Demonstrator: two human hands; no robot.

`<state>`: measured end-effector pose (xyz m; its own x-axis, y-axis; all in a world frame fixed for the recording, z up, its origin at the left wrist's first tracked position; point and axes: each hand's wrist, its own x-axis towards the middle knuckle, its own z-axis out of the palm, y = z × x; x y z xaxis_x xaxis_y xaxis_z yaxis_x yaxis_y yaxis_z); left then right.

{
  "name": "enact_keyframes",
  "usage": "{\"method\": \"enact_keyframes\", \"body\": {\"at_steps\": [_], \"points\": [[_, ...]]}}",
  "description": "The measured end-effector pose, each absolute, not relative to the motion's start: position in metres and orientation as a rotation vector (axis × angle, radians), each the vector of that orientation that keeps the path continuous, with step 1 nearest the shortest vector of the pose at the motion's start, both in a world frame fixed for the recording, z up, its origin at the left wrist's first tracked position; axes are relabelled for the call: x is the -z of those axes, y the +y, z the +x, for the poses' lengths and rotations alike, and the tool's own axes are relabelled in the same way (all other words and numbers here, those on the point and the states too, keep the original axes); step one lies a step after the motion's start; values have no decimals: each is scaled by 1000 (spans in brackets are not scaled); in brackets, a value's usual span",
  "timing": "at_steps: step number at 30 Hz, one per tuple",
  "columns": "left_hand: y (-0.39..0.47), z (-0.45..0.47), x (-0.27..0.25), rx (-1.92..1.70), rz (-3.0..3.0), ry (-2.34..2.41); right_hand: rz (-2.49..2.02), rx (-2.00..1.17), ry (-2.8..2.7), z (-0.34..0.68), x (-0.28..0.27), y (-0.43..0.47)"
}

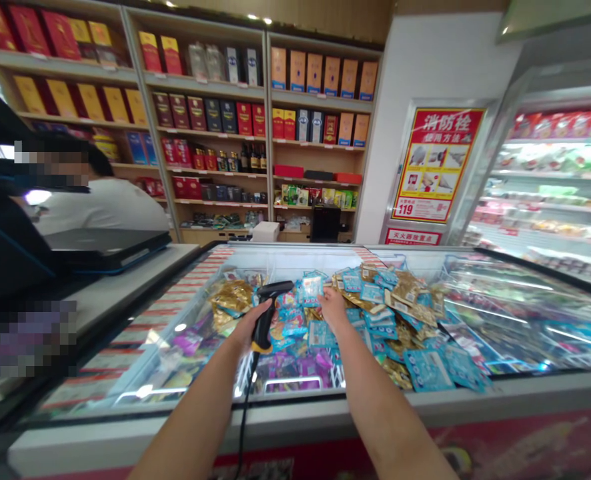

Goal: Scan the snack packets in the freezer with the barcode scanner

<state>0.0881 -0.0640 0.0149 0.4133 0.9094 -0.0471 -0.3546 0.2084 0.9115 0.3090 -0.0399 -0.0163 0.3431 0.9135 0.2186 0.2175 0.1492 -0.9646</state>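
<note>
My left hand (pixel 249 325) is wrapped round the grip of a black and yellow barcode scanner (pixel 265 320), whose head points right over the freezer's glass top. A black cord runs down from its handle. Facing it, my right hand (pixel 332 308) pinches the right edge of a small blue snack packet (pixel 311 289), which is held up with its pale printed side showing. Around and right of that hand lies a heap of blue packets (pixel 379 324) and gold packets (pixel 409 288). More gold packets (pixel 231 300) lie left of the scanner.
Beneath the packets is a chest freezer (pixel 295 407) with purple packages visible through its glass. A counter with a black device (pixel 105 248) and a person in a white top (pixel 105 207) are at left. Behind stand shelves of boxes (pixel 215 117); a lit refrigerated display (pixel 550 193) is at right.
</note>
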Motion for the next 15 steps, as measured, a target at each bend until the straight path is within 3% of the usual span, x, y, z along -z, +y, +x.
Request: {"method": "enact_keyframes", "body": {"at_steps": [15], "points": [[-62,86,-14,-994,997,591,-1377,-702,-1072,305,13,-40]]}}
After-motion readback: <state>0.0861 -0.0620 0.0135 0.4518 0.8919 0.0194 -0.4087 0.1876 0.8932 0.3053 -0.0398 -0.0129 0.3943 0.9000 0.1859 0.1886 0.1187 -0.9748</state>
